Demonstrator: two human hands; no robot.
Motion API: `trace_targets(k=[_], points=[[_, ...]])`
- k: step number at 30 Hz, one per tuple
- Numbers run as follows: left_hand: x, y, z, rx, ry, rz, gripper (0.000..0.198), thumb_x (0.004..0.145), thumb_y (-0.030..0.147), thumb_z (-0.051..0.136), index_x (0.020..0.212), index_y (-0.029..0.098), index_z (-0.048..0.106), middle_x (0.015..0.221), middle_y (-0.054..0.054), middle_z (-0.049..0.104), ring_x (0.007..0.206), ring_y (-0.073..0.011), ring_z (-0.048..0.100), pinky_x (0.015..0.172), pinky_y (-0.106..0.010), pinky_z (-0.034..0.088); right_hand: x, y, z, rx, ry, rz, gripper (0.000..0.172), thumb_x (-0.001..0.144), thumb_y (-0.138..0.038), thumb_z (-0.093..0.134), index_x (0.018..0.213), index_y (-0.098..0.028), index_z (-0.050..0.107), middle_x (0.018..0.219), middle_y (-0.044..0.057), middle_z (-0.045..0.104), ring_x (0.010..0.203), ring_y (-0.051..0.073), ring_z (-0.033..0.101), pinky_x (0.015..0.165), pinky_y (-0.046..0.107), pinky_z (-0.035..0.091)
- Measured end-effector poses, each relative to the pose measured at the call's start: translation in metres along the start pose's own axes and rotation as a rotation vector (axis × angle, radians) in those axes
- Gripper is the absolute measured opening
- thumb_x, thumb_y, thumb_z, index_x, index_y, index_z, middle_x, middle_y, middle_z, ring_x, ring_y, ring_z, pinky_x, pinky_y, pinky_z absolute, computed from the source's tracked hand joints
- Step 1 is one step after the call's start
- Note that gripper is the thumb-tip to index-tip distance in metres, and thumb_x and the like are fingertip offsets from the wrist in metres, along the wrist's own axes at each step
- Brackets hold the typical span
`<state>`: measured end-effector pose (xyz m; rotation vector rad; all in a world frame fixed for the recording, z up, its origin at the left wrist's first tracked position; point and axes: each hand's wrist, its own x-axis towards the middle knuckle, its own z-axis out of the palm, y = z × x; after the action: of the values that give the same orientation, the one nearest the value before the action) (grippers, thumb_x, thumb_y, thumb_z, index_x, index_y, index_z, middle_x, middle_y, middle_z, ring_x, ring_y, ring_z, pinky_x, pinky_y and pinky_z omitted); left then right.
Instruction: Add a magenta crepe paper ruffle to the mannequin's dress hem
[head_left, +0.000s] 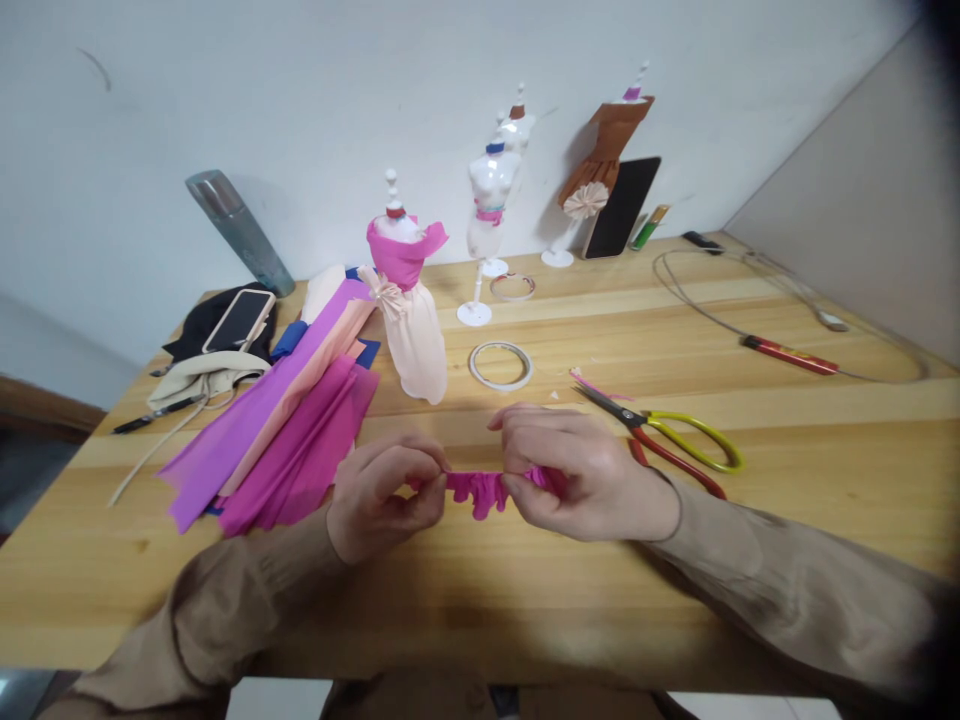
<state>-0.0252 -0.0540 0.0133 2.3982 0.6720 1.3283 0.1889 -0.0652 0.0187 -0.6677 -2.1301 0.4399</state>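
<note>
Between my two hands a short magenta ruffled strip is stretched level above the front of the table, its folds hanging down. My left hand pinches its left end between thumb and forefinger. The other end is pinched by my right hand, with more magenta material showing behind those fingers. Scissors with one yellow and one red handle lie just beyond my right hand. Magenta, purple and peach sheets are piled beside my left hand. Whether the strip is cloth or crepe paper I cannot tell.
Along the wall stand small white dress forms, one in a pink-and-cream dress, another in brown. Tape rolls lie mid-table. A phone and spray bottle are left; a red-handled corded tool is right.
</note>
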Motion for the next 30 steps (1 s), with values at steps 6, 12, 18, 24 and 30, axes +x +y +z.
trace_targets(k=[6, 12, 18, 24, 30], points=[[0.002, -0.002, 0.001, -0.132, -0.025, -0.182, 0.015, 0.079, 0.007, 0.058, 0.072, 0.019, 0.051, 0.071, -0.004, 0.068, 0.061, -0.0114, 0.064, 0.052, -0.019, 0.052, -0.004, 0.003, -0.005, 0.107, -0.077, 0.178, 0.021, 0.083, -0.013, 0.052, 0.064, -0.021, 0.046, 0.055, -0.005, 0.046, 0.053, 0.01, 0.044, 0.075, 0.032, 0.051], [-0.003, -0.011, 0.002, -0.206, -0.057, -0.212, 0.004, 0.084, 0.013, 0.061, 0.087, 0.017, 0.062, 0.083, -0.009, 0.07, 0.071, -0.0137, 0.065, 0.058, -0.022, 0.052, 0.0, 0.003, -0.014, 0.054, -0.111, 0.085, 0.019, 0.087, -0.02, 0.051, 0.069, -0.021, 0.048, 0.06, -0.001, 0.051, 0.059, 0.014, 0.048, 0.076, 0.035, 0.05], [-0.005, -0.013, 0.009, -0.058, -0.021, -0.239, 0.004, 0.083, 0.014, 0.063, 0.082, 0.017, 0.064, 0.077, -0.005, 0.072, 0.066, -0.0131, 0.065, 0.057, -0.022, 0.051, 0.0, 0.003, -0.006, -0.253, -0.095, -0.069, 0.02, 0.089, -0.016, 0.052, 0.07, -0.019, 0.052, 0.059, -0.001, 0.049, 0.057, 0.014, 0.045, 0.072, 0.033, 0.048], [-0.005, -0.015, 0.012, 0.058, 0.036, -0.287, 0.007, 0.085, 0.016, 0.061, 0.088, 0.018, 0.067, 0.076, -0.003, 0.074, 0.065, -0.0126, 0.068, 0.061, -0.022, 0.053, -0.002, 0.002, -0.003, -0.513, -0.119, -0.169, 0.025, 0.09, -0.017, 0.053, 0.065, -0.018, 0.055, 0.059, 0.001, 0.05, 0.058, 0.015, 0.045, 0.08, 0.035, 0.049], [-0.006, -0.015, 0.014, 0.174, 0.034, -0.223, 0.01, 0.087, 0.016, 0.057, 0.081, 0.017, 0.065, 0.066, 0.0, 0.07, 0.056, -0.0101, 0.064, 0.055, -0.02, 0.049, -0.002, -0.001, -0.001, -0.564, -0.128, -0.189, 0.028, 0.09, -0.017, 0.054, 0.063, -0.018, 0.056, 0.058, 0.001, 0.05, 0.059, 0.015, 0.044, 0.081, 0.035, 0.05]])
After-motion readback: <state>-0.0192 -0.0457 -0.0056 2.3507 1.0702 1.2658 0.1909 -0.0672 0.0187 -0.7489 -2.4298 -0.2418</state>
